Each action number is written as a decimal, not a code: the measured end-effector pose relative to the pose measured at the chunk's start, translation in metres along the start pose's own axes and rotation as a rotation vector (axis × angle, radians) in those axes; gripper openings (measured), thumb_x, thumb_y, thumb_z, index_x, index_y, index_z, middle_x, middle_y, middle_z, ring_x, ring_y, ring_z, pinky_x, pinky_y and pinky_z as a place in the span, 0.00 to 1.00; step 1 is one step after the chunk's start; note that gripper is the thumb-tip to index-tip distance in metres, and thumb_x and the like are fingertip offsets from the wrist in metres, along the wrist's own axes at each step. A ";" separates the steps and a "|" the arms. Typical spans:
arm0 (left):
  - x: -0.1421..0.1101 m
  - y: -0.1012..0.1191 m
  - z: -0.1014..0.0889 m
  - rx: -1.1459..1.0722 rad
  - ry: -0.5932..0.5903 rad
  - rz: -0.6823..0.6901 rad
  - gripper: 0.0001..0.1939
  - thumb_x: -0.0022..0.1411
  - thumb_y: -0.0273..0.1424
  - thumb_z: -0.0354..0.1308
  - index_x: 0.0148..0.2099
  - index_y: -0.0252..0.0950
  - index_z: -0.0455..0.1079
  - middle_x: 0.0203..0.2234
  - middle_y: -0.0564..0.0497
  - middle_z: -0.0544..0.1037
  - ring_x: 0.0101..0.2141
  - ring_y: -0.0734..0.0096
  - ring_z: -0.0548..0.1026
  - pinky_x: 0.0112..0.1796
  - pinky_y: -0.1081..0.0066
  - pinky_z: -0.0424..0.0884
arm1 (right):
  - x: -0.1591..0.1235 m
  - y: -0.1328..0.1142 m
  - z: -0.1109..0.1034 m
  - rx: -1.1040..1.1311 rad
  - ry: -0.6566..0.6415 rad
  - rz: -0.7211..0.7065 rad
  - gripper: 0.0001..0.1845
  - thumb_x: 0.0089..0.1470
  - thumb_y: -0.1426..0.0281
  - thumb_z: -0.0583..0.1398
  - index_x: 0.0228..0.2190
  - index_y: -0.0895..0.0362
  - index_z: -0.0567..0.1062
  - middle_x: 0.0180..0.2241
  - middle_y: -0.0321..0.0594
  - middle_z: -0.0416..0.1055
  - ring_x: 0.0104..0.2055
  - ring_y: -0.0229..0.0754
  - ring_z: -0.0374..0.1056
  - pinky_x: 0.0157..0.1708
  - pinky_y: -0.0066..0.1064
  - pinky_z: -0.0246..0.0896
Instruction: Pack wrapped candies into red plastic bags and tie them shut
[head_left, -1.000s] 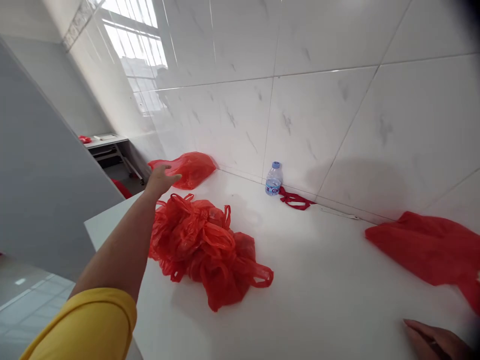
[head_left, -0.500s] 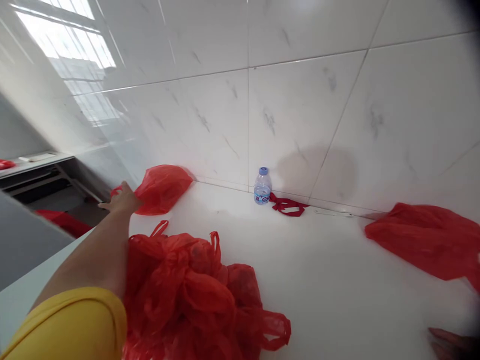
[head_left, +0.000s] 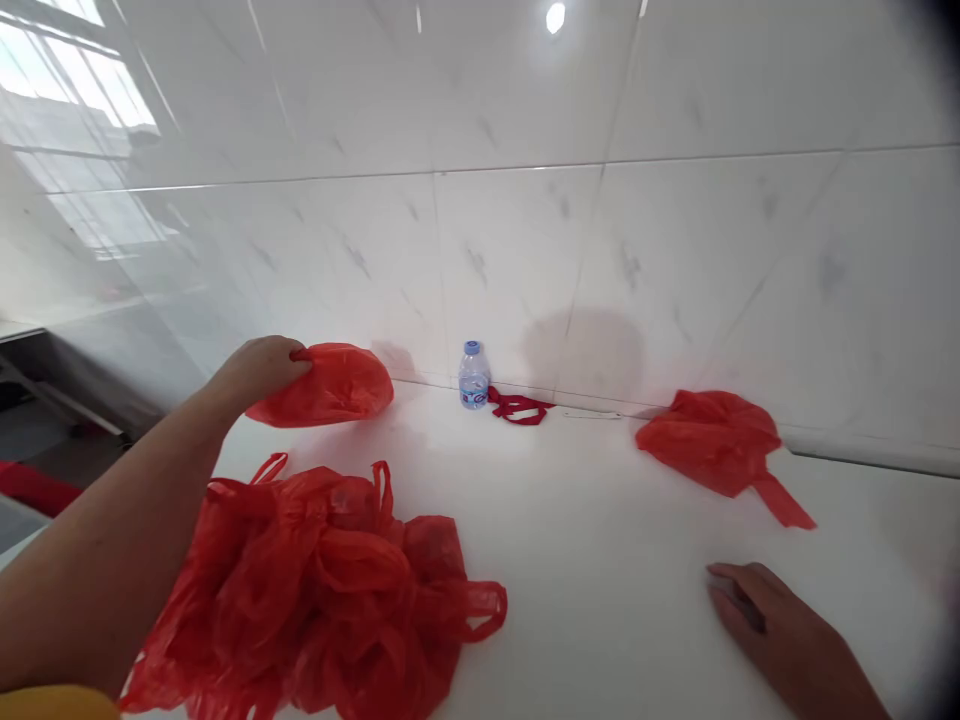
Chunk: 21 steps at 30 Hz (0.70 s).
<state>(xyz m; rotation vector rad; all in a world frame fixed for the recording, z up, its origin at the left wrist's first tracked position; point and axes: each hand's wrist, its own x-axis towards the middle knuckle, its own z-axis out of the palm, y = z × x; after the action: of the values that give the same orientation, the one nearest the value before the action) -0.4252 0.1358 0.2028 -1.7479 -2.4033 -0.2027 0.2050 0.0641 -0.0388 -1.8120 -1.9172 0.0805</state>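
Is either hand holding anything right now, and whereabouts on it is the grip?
The left hand grips a red plastic bag by its gathered upper left end. The right hand holds nothing visible.

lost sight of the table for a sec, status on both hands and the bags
Left hand gripping red bag by wall; right hand holding nothing, low over table. Heaped red bags in front of left hand's bag.
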 end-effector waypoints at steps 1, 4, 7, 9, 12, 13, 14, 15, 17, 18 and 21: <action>-0.006 0.015 -0.006 -0.008 -0.006 0.025 0.11 0.54 0.35 0.52 0.26 0.34 0.68 0.20 0.51 0.70 0.27 0.68 0.65 0.30 0.71 0.58 | 0.000 -0.004 -0.004 0.010 -0.048 0.002 0.15 0.48 0.54 0.55 0.34 0.46 0.73 0.39 0.32 0.73 0.34 0.39 0.72 0.30 0.25 0.67; -0.028 0.058 -0.016 -0.051 -0.018 0.088 0.10 0.52 0.36 0.52 0.24 0.36 0.67 0.21 0.50 0.71 0.26 0.66 0.66 0.30 0.69 0.57 | -0.001 -0.010 -0.010 0.042 -0.117 0.014 0.14 0.52 0.56 0.53 0.36 0.47 0.71 0.40 0.32 0.71 0.35 0.37 0.71 0.30 0.24 0.66; -0.050 0.099 -0.018 -0.153 -0.003 0.108 0.07 0.50 0.34 0.52 0.24 0.38 0.66 0.21 0.50 0.71 0.27 0.63 0.68 0.29 0.67 0.58 | -0.001 -0.013 -0.012 0.076 -0.105 -0.006 0.13 0.52 0.57 0.53 0.35 0.48 0.71 0.39 0.34 0.71 0.34 0.37 0.71 0.30 0.25 0.65; -0.066 0.125 -0.016 -0.247 0.014 0.100 0.06 0.48 0.33 0.52 0.23 0.39 0.66 0.20 0.50 0.70 0.25 0.63 0.68 0.28 0.67 0.58 | -0.001 -0.015 -0.013 0.106 -0.082 -0.027 0.12 0.53 0.59 0.52 0.34 0.50 0.71 0.37 0.35 0.71 0.33 0.38 0.70 0.31 0.27 0.65; -0.088 0.165 -0.009 -0.402 0.034 0.094 0.05 0.48 0.32 0.52 0.23 0.39 0.64 0.18 0.52 0.67 0.22 0.66 0.67 0.25 0.68 0.56 | 0.000 -0.019 -0.015 0.153 -0.055 -0.071 0.11 0.53 0.61 0.51 0.32 0.51 0.71 0.35 0.36 0.71 0.33 0.39 0.70 0.33 0.28 0.64; -0.094 0.179 -0.007 -0.461 0.037 0.095 0.05 0.49 0.32 0.52 0.23 0.39 0.63 0.17 0.52 0.67 0.21 0.67 0.66 0.24 0.69 0.56 | 0.000 -0.020 -0.016 0.166 -0.047 -0.084 0.11 0.54 0.62 0.51 0.32 0.52 0.71 0.34 0.36 0.71 0.32 0.39 0.69 0.33 0.29 0.63; -0.100 0.194 -0.004 -0.523 0.039 0.098 0.05 0.50 0.32 0.51 0.23 0.39 0.63 0.17 0.53 0.66 0.20 0.68 0.66 0.23 0.69 0.56 | 0.000 -0.020 -0.016 0.178 -0.038 -0.093 0.11 0.54 0.63 0.50 0.31 0.52 0.71 0.33 0.37 0.70 0.32 0.39 0.69 0.34 0.30 0.63; -0.106 0.210 0.000 -0.587 0.039 0.102 0.05 0.50 0.32 0.51 0.24 0.39 0.63 0.17 0.53 0.66 0.20 0.69 0.66 0.22 0.69 0.56 | 0.000 -0.020 -0.017 0.190 -0.036 -0.098 0.11 0.54 0.64 0.50 0.31 0.53 0.71 0.33 0.37 0.70 0.31 0.39 0.68 0.34 0.30 0.62; -0.116 0.247 0.008 -0.718 0.034 0.123 0.06 0.53 0.34 0.50 0.27 0.38 0.65 0.19 0.52 0.69 0.21 0.67 0.68 0.22 0.69 0.59 | 0.000 -0.019 -0.019 0.226 -0.037 -0.096 0.11 0.53 0.66 0.50 0.31 0.53 0.71 0.32 0.37 0.70 0.31 0.40 0.67 0.33 0.31 0.62; -0.121 0.267 0.012 -0.783 0.028 0.143 0.08 0.54 0.36 0.50 0.30 0.38 0.66 0.21 0.52 0.71 0.23 0.66 0.70 0.23 0.69 0.62 | 0.001 -0.018 -0.020 0.250 -0.040 -0.089 0.11 0.53 0.66 0.50 0.31 0.53 0.71 0.32 0.37 0.70 0.30 0.40 0.67 0.33 0.31 0.62; -0.145 0.330 0.025 -0.972 -0.015 0.250 0.15 0.55 0.41 0.53 0.40 0.38 0.70 0.33 0.47 0.77 0.33 0.59 0.75 0.32 0.64 0.68 | 0.000 -0.014 -0.022 0.335 -0.043 -0.062 0.11 0.52 0.67 0.50 0.31 0.53 0.72 0.29 0.36 0.70 0.29 0.40 0.67 0.31 0.31 0.61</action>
<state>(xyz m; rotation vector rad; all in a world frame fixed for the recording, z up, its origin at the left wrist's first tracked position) -0.0683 0.1074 0.1521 -2.3402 -2.1829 -1.5186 0.2006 0.0561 -0.0138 -1.5385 -1.8581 0.3977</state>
